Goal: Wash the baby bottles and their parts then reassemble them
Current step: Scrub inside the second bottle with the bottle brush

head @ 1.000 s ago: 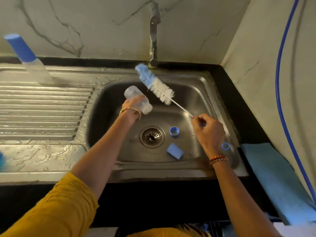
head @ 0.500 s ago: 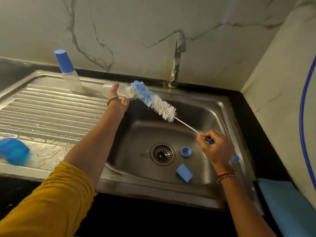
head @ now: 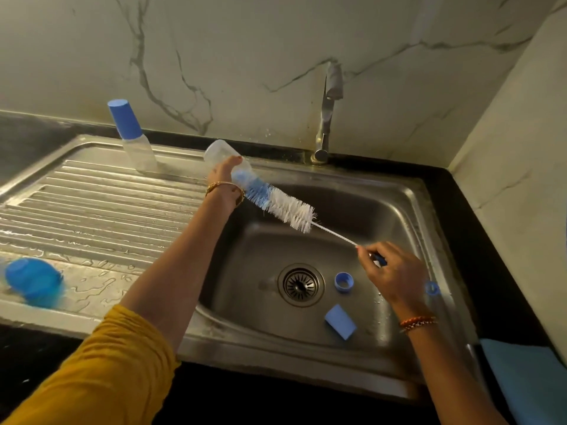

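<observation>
Two closed grips: left hand [head: 225, 173] round bottle [head: 227, 157], right hand [head: 395, 277] pinching brush [head: 285, 207]

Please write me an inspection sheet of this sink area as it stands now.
Surface: steel sink, wet drainboard.
Job's things: clear bottle held tilted, bottle brush tip inside it; capped bottle upright on drainboard; blue ring and blue sponge in basin.
Clutter: blurred blue object on drainboard; blue cloth on counter.
Hands: left hand grips bottle; right hand pinches brush handle.
Cables: nothing seen.
Surroundings: tap, marble wall.
</observation>
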`<state>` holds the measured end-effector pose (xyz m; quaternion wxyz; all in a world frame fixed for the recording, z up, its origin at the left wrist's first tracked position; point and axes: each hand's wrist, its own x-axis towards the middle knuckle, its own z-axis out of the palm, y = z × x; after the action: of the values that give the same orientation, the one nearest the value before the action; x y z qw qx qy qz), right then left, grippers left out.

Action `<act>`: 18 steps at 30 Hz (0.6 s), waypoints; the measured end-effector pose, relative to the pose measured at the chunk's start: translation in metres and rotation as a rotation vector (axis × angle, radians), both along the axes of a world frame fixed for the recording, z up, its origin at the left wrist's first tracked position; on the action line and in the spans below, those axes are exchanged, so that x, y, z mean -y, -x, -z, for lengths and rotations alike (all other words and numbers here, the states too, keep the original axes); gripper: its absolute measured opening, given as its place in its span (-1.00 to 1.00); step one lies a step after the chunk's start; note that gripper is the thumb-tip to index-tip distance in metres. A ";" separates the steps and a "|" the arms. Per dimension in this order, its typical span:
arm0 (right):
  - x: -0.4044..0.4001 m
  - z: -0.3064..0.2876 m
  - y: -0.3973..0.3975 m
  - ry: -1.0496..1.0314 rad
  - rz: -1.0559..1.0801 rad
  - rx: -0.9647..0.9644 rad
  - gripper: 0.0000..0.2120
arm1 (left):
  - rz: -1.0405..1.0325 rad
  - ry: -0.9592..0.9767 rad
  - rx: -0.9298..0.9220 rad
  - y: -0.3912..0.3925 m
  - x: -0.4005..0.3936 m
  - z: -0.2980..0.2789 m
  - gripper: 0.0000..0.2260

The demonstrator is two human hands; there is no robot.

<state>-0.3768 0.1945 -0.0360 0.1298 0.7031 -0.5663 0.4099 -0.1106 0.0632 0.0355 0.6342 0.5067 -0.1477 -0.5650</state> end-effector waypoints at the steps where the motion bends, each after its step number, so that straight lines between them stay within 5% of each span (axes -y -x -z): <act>1: 0.002 0.000 -0.001 -0.019 -0.004 0.007 -0.70 | 0.022 0.017 0.000 0.003 0.002 0.001 -0.48; 5: 0.007 -0.017 -0.018 -0.327 -0.025 0.278 -0.73 | 0.155 0.084 -0.052 0.019 -0.006 0.008 -0.53; 11: 0.011 -0.036 -0.022 -1.363 -0.154 1.205 -0.65 | 0.178 0.133 -0.221 0.018 -0.014 0.012 -0.58; 14: 0.010 -0.032 -0.025 -1.321 -0.188 1.099 -0.69 | 0.189 0.163 -0.313 0.015 -0.015 0.015 -0.69; 18: 0.009 -0.034 -0.025 -1.053 -0.207 0.701 -0.83 | 0.070 0.169 -0.314 0.010 -0.011 0.012 -0.45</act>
<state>-0.3518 0.1857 -0.0019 -0.4661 0.5478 -0.6300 0.2929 -0.1203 0.0738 0.0239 0.6698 0.3517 -0.1116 -0.6444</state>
